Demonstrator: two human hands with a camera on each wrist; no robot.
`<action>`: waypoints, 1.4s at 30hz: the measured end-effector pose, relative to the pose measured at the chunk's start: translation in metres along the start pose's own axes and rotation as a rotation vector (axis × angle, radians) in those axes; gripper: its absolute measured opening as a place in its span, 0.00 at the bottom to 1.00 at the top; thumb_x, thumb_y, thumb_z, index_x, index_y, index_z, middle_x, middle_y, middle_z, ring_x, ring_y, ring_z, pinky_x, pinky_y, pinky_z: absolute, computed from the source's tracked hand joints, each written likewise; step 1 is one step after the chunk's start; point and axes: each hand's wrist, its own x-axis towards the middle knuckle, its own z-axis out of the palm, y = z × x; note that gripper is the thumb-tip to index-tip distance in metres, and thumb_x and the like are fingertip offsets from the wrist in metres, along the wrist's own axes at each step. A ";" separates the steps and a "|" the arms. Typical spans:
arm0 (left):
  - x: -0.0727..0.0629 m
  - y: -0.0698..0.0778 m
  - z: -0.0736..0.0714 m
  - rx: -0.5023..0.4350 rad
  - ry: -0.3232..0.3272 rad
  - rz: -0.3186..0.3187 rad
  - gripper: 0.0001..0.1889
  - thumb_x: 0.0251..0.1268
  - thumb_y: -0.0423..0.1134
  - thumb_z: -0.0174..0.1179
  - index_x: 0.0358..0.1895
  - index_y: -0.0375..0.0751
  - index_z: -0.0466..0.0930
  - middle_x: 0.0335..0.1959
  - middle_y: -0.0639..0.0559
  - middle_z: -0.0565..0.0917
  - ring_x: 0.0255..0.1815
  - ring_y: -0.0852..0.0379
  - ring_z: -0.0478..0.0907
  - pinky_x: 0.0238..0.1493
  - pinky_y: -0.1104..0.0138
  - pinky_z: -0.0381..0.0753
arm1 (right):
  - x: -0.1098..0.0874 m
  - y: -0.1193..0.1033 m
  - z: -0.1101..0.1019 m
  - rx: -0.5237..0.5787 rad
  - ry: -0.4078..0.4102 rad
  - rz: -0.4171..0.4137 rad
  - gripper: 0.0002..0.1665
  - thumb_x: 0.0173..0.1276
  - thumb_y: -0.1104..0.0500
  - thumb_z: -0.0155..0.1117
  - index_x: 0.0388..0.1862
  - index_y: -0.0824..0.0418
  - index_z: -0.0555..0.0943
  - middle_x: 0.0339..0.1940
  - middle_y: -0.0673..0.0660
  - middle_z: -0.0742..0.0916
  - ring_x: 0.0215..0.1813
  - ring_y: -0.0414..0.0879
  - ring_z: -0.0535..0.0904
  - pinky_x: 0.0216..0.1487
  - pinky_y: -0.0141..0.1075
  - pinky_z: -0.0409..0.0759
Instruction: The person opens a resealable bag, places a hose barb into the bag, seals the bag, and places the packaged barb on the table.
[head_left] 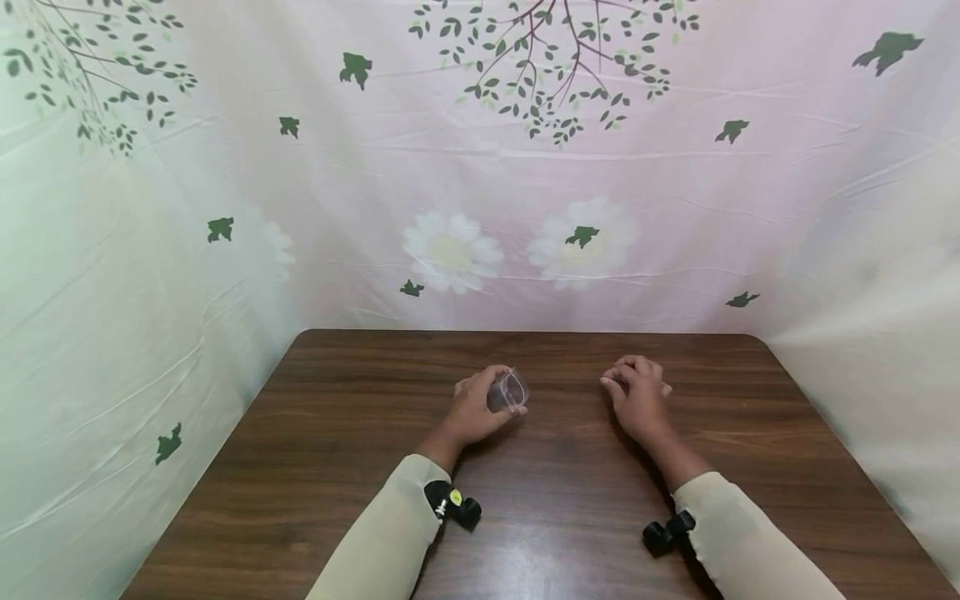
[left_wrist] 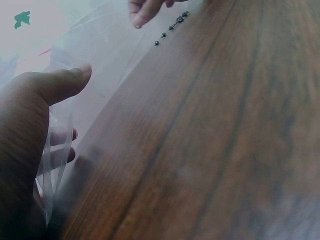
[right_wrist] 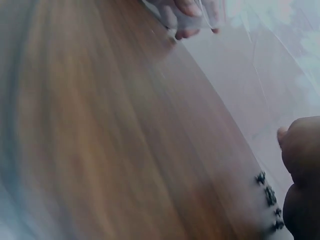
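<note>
My left hand (head_left: 477,408) grips a clear plastic cup (head_left: 507,392), its thumb and fingers spread around the side. The cup leans, its rim facing the right hand. Over the right part of the table, my right hand (head_left: 637,396) hangs with bent fingers, thumb and index tips close together. I cannot tell whether something tiny is between those tips. Several small dark spiky pieces (left_wrist: 171,28) form a row close by the right hand in the left wrist view. The right wrist view shows these dark pieces (right_wrist: 270,196) beside its fingers; the head view hides them.
The brown wood-grain table (head_left: 315,467) has rounded far corners. A pale cloth (head_left: 517,200) printed with leaves, birds and daisies stands behind it and along both sides. Each wrist carries a small black camera (head_left: 469,513) strapped over a pale sleeve (head_left: 382,533).
</note>
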 end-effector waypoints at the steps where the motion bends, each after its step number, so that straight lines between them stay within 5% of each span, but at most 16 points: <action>1: 0.000 0.000 0.000 -0.002 -0.003 -0.005 0.38 0.64 0.54 0.79 0.73 0.45 0.74 0.63 0.45 0.88 0.62 0.45 0.83 0.70 0.42 0.65 | 0.000 -0.002 0.002 0.007 0.016 -0.012 0.05 0.77 0.64 0.71 0.39 0.66 0.87 0.59 0.68 0.81 0.72 0.73 0.66 0.65 0.73 0.53; 11: 0.001 0.005 -0.003 0.001 -0.039 -0.049 0.38 0.63 0.52 0.80 0.72 0.47 0.74 0.65 0.46 0.87 0.64 0.45 0.83 0.74 0.42 0.64 | -0.004 -0.030 0.025 0.093 -0.002 -0.108 0.04 0.76 0.63 0.72 0.40 0.64 0.87 0.60 0.66 0.82 0.74 0.72 0.63 0.68 0.72 0.51; 18: 0.002 -0.011 0.006 0.020 0.020 0.035 0.38 0.64 0.64 0.77 0.70 0.50 0.74 0.62 0.48 0.88 0.60 0.48 0.85 0.67 0.45 0.66 | -0.008 -0.053 0.053 0.168 0.031 -0.212 0.02 0.74 0.66 0.72 0.38 0.62 0.88 0.58 0.67 0.84 0.71 0.69 0.67 0.63 0.63 0.54; 27: 0.002 -0.011 0.006 -0.005 -0.017 -0.022 0.37 0.63 0.60 0.78 0.70 0.52 0.73 0.65 0.46 0.86 0.64 0.46 0.83 0.70 0.43 0.63 | -0.011 -0.080 0.078 0.254 -0.017 -0.301 0.04 0.74 0.63 0.72 0.41 0.63 0.89 0.59 0.69 0.83 0.69 0.67 0.69 0.62 0.55 0.56; 36: 0.002 0.002 0.001 0.002 -0.057 -0.054 0.38 0.63 0.55 0.80 0.71 0.47 0.73 0.67 0.43 0.86 0.65 0.43 0.82 0.72 0.40 0.62 | -0.011 -0.073 0.077 0.248 0.030 -0.306 0.02 0.72 0.65 0.74 0.41 0.63 0.89 0.58 0.69 0.84 0.66 0.67 0.71 0.58 0.52 0.56; 42: 0.003 -0.012 0.009 0.001 -0.005 -0.006 0.37 0.62 0.60 0.79 0.70 0.51 0.74 0.64 0.46 0.87 0.62 0.45 0.84 0.69 0.44 0.64 | -0.006 -0.057 0.063 0.195 0.070 -0.278 0.01 0.73 0.65 0.74 0.39 0.62 0.89 0.57 0.68 0.84 0.66 0.66 0.72 0.56 0.52 0.56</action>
